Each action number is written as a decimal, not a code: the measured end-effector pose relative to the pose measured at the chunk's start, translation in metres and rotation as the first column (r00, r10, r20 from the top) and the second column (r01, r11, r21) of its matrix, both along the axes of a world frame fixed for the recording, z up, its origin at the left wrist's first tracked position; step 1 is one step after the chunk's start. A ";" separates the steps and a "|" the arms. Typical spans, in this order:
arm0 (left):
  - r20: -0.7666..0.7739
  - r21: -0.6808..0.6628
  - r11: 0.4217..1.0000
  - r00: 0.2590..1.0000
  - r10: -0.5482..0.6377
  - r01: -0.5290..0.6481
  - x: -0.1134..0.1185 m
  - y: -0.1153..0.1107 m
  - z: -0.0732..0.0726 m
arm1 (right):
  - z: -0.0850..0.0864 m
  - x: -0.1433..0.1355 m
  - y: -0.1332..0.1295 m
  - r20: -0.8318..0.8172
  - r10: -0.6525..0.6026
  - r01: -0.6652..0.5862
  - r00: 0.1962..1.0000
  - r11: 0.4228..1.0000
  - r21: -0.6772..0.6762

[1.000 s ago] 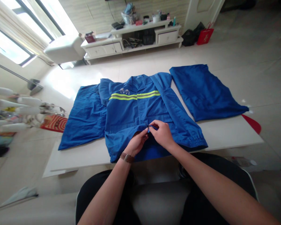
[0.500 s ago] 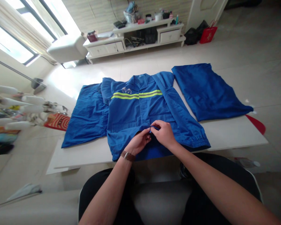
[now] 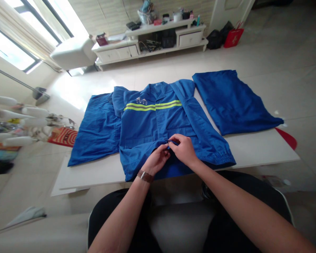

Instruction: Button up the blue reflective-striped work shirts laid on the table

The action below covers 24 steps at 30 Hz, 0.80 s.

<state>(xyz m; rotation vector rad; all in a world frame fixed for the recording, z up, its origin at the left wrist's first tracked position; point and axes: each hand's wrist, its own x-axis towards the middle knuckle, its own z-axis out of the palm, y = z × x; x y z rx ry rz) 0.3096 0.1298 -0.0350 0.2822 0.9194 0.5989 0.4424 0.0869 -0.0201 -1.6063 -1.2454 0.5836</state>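
A blue work jacket [image 3: 139, 126] with a yellow-and-grey reflective stripe and a white logo lies spread on a white board-like table, collar away from me. At its lower front edge, my left hand [image 3: 158, 160], with a brown watch on the wrist, pinches the cloth near the front opening. Right beside it my right hand [image 3: 183, 149] grips the other part of the front hem between thumb and fingers. The fingertips of both hands almost meet there, and the small part between them is hidden. The cloth is lifted slightly at that spot.
Folded blue garments flank the jacket: one at left [image 3: 94, 130], one at right [image 3: 234, 102]. The white table [image 3: 263, 147] ends just before my knees. Thread cones [image 3: 34, 112] stand at left; a low white cabinet [image 3: 116, 54] and red bag [image 3: 233, 37] are beyond.
Both hands stay at the jacket's front hem, with only slight finger movement. The whole view has shifted a little; the garments lie as before.
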 end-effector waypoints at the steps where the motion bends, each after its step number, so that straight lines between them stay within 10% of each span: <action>1: -0.005 0.007 1.000 1.000 -0.007 0.007 0.000 0.000 0.000 | 0.000 0.000 0.000 -0.002 -0.003 0.003 1.000 1.000 0.002; 24: -0.180 0.084 0.981 0.971 -0.156 0.173 -0.002 0.002 -0.001 | -0.002 -0.002 -0.001 -0.036 -0.022 0.020 0.999 0.999 -0.046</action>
